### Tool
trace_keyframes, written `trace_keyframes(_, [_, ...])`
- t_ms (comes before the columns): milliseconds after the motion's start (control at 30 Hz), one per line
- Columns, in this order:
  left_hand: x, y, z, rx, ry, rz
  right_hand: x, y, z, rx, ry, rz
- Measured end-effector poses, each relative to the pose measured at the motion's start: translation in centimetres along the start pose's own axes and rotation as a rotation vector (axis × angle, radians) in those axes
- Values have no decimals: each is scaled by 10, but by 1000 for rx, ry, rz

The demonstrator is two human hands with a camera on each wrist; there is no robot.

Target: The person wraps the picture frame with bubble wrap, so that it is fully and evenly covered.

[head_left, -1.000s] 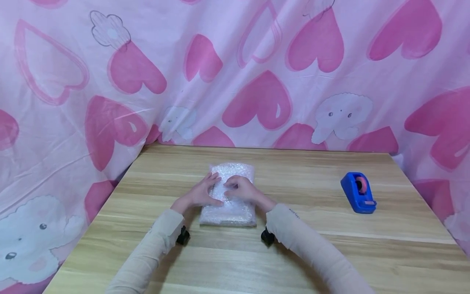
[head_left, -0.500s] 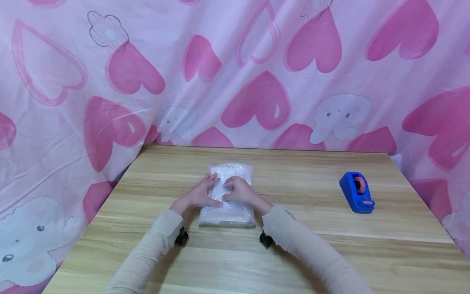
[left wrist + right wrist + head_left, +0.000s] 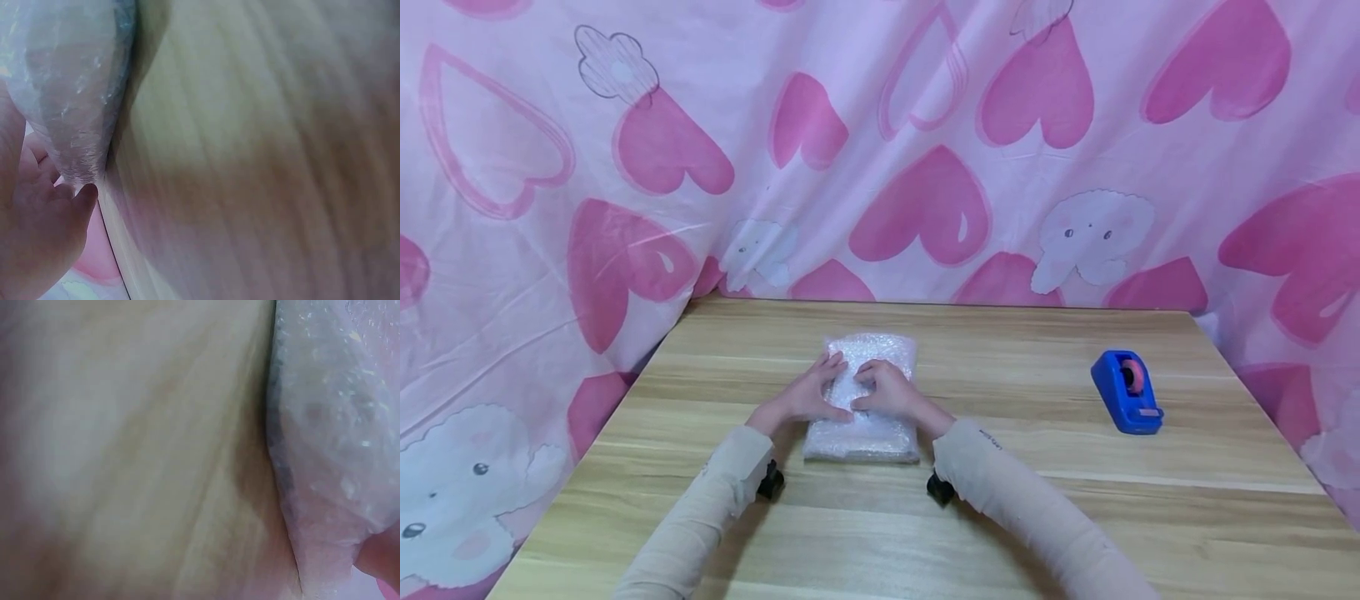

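A flat package wrapped in bubble wrap (image 3: pixel 862 440) lies on the wooden table (image 3: pixel 1000 517), near its middle. My left hand (image 3: pixel 808 397) rests on the package's left half with fingers spread and the thumb reaching right. My right hand (image 3: pixel 891 390) presses on the right half with bent fingers, and its fingertips meet the left thumb. In the left wrist view the package (image 3: pixel 69 75) fills the upper left above the left hand (image 3: pixel 37 237). The right wrist view shows the package (image 3: pixel 337 425) at the right, with a fingertip of the right hand (image 3: pixel 382 557) at its lower edge.
A blue tape dispenser (image 3: pixel 1126 392) with a pink roll stands on the table at the right. A pink heart-print sheet (image 3: pixel 925 150) hangs behind the table and along both of its sides. Bare wood surrounds the package.
Both hands stay on the package; the right hand has drawn slightly closer to the left thumb. The view has shifted a little.
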State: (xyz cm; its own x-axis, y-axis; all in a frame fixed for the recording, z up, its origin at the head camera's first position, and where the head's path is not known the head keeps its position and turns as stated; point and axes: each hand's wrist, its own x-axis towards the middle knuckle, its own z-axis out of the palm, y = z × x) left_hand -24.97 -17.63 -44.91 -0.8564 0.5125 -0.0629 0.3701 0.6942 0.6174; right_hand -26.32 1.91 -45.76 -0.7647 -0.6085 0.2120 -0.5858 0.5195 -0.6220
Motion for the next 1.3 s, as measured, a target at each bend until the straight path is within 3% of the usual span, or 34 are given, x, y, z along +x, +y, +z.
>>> trace_keyframes(167, [2, -2, -2, 0, -6, 10, 4, 1, 0, -34, -3, -26])
trace_keyframes(633, [8, -10, -1, -19, -11, 16, 6, 5, -1, -51, -20, 6])
trace_keyframes(967, [11, -5, -2, 0, -7, -6, 5, 7, -7, -49, -22, -27])
trace_keyframes(1067, [11, -4, -2, 22, 1, 2, 1, 5, -11, 29, -39, -5])
trace_keyframes(1167, [10, -4, -3, 76, 33, 13, -5, 2, -15, 218, -40, 59])
trace_keyframes(1300, [8, -3, -7, 164, 95, 32, -12, -3, -19, 442, 33, 107])
